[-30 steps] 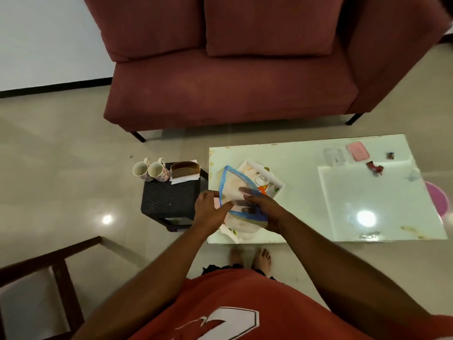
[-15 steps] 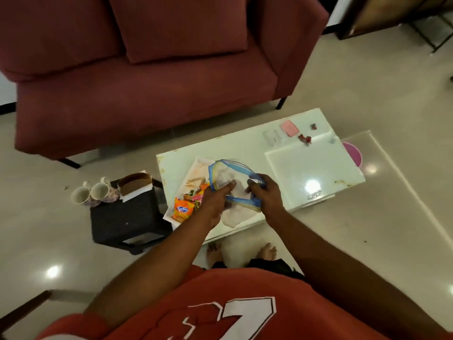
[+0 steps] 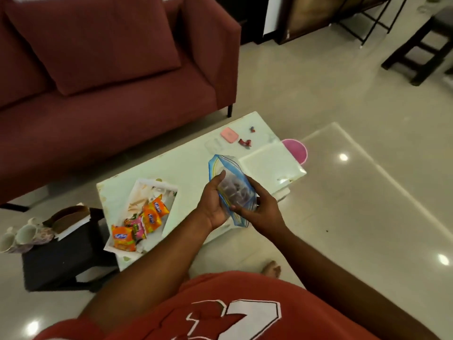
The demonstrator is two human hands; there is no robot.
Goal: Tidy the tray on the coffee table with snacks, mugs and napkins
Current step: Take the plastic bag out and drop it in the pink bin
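I hold a clear zip bag with a blue edge [image 3: 229, 173] above the white coffee table [image 3: 186, 165]. My left hand [image 3: 213, 204] grips it from the left, my right hand [image 3: 259, 207] from the right and below. Something dark shows through the bag. A white tray [image 3: 137, 195] lies on the table's left end with several orange snack packets [image 3: 152, 214] and a pink one [image 3: 138, 228] in it. Two mugs [image 3: 22, 238] and a brown napkin holder [image 3: 69, 217] with white napkins stand on a black stool [image 3: 61, 261] left of the table.
A red sofa [image 3: 110, 82] stands behind the table. On the table's far end lie a pink case [image 3: 229, 134] and small red wrappers [image 3: 245, 142]; a pink round thing [image 3: 295, 150] sits past that end. Dark chairs [image 3: 421, 52] stand at the top right. My bare foot [image 3: 270, 267] shows below the table.
Both hands have lifted the zip bag off the tray and carried it to the right, uncovering the snack packets. My head has turned right, shifting the whole scene left.
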